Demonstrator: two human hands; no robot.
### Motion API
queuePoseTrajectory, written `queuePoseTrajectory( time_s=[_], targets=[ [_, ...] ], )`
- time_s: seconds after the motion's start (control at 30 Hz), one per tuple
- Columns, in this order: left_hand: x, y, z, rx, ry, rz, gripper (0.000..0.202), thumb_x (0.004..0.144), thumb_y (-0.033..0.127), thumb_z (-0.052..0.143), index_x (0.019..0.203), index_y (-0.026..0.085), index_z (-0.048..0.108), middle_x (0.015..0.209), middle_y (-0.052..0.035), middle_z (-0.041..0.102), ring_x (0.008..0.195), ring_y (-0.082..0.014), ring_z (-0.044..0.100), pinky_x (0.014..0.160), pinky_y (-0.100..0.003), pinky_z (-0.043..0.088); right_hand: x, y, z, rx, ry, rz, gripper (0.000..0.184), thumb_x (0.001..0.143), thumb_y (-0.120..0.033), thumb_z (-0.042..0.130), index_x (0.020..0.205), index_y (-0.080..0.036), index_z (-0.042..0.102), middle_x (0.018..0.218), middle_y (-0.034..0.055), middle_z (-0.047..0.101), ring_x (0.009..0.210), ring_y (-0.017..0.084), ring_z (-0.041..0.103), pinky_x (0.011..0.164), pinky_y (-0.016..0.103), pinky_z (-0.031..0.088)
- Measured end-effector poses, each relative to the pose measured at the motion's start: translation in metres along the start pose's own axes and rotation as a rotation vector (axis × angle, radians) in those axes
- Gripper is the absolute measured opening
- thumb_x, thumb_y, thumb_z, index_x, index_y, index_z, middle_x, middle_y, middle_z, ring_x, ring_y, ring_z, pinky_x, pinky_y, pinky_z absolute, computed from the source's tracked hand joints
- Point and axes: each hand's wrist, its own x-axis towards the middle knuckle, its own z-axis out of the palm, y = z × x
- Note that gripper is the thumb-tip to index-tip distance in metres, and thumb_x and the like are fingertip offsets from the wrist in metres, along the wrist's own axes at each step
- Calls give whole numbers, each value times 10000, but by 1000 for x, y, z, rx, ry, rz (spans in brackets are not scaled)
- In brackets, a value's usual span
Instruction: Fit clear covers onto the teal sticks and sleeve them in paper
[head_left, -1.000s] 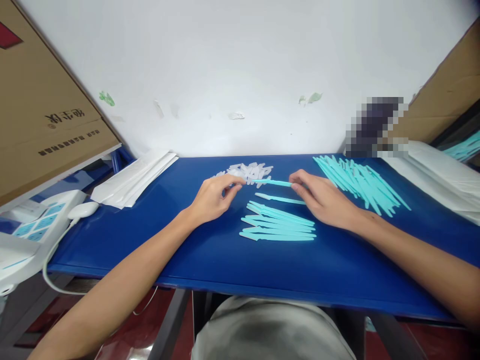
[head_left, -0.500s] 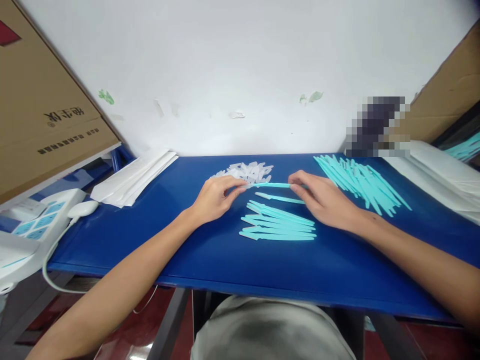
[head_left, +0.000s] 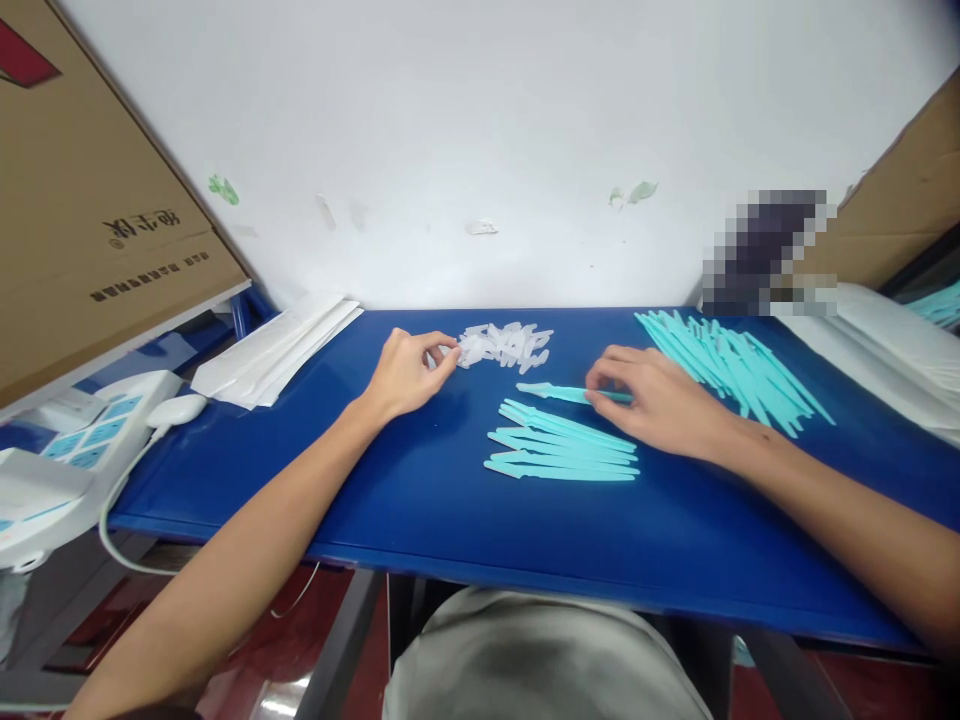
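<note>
At the left edge of a heap of clear plastic caps (head_left: 510, 345), the thumb and fingertips of my left hand (head_left: 415, 368) pinch a cap. The cap itself is mostly hidden by the fingertips. My right hand (head_left: 649, 395) has its fingers closed around the handle of a turquoise eyebrow razor (head_left: 559, 392), whose blade end points left, close above the table. Just below it, several turquoise razors (head_left: 566, 455) lie side by side in a loose fan, blade ends to the left. A bigger pile of razors (head_left: 731, 365) sits beyond my right hand.
The blue table (head_left: 450, 510) meets a white wall. White paper sleeves (head_left: 277, 350) lie at the back left, beside a white power strip (head_left: 105, 425) with a cable. A cardboard box (head_left: 97, 200) leans at the left; white packaging (head_left: 892, 350) lies at the right.
My left hand has moved left, away from the razor's blade end to the cap heap. My right hand has come down slightly toward the table. The view has shifted slightly.
</note>
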Motion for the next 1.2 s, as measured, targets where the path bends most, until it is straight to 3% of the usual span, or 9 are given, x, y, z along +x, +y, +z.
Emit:
queuePoseTrajectory(
  time_s=[0.1, 0.23, 0.33, 0.43, 0.6, 0.73, 0.83, 1.0, 1.2],
  targets=[
    [1, -13, -5, 132, 3, 20, 247, 883, 358, 595, 912, 192, 775, 670, 2, 730, 535, -161, 609, 763, -344, 476, 0, 1, 1, -34, -48, -5, 207, 957, -325, 509, 862, -214, 655, 921, 50, 653, 754, 198, 583, 790, 388, 376],
    [2, -14, -6, 215, -18, 63, 264, 892, 359, 571, 934, 198, 776, 739, -25, 752, 621, -194, 631, 784, -382, 464, -1, -3, 0, 8, -62, -23, 223, 967, -339, 508, 895, -204, 670, 946, 66, 664, 716, 181, 576, 771, 384, 394],
    [3, -11, -5, 223, -52, 100, 286, 909, 370, 549, 914, 198, 778, 673, -34, 725, 734, -240, 639, 844, -431, 440, -2, -8, -3, 97, -125, -66, 257, 985, -360, 485, 947, -202, 685, 965, 74, 659, 705, 174, 577, 687, 346, 398],
    [4, -12, -5, 179, -66, 78, 305, 921, 369, 527, 909, 195, 777, 615, -19, 690, 693, -225, 637, 865, -438, 438, -2, -13, -5, 134, -175, -101, 297, 993, -375, 474, 944, -203, 712, 939, 73, 655, 680, 170, 578, 639, 328, 391],
    [3, -18, -10, 231, -128, 12, 349, 926, 377, 510, 1043, 193, 782, 580, -1, 679, 534, -192, 625, 614, -324, 414, -1, -14, -3, 121, -214, -105, 358, 1007, -371, 448, 1044, -196, 758, 901, 75, 653, 672, 171, 595, 624, 316, 400],
    [4, -23, -19, 340, -168, 9, 369, 917, 411, 536, 1092, 203, 785, 586, -18, 688, 567, -231, 652, 569, -321, 391, -1, -12, -1, 114, -228, -86, 401, 1019, -373, 424, 1164, -177, 742, 857, 70, 647, 659, 173, 587, 607, 310, 405],
    [4, -28, -25, 294, -218, 45, 368, 922, 390, 537, 1125, 199, 777, 676, -38, 707, 614, -222, 657, 623, -326, 443, -1, -13, -1, 140, -219, -84, 399, 1016, -391, 437, 1150, -179, 747, 862, 73, 664, 641, 167, 585, 590, 305, 408],
    [2, -37, -27, 377, -306, 180, 372, 960, 341, 495, 1189, 220, 762, 1020, -105, 654, 786, -217, 635, 705, -334, 463, -1, -14, -5, 165, -232, -103, 377, 998, -421, 490, 1088, -183, 768, 864, 76, 674, 665, 166, 604, 585, 293, 413],
    [1, -39, -21, 394, -329, 228, 309, 976, 329, 509, 1092, 251, 784, 1041, -113, 600, 926, -259, 569, 739, -358, 445, -1, -15, -6, 198, -214, -117, 337, 963, -449, 550, 965, -203, 781, 802, 58, 659, 633, 162, 579, 583, 300, 405]
  ],
)
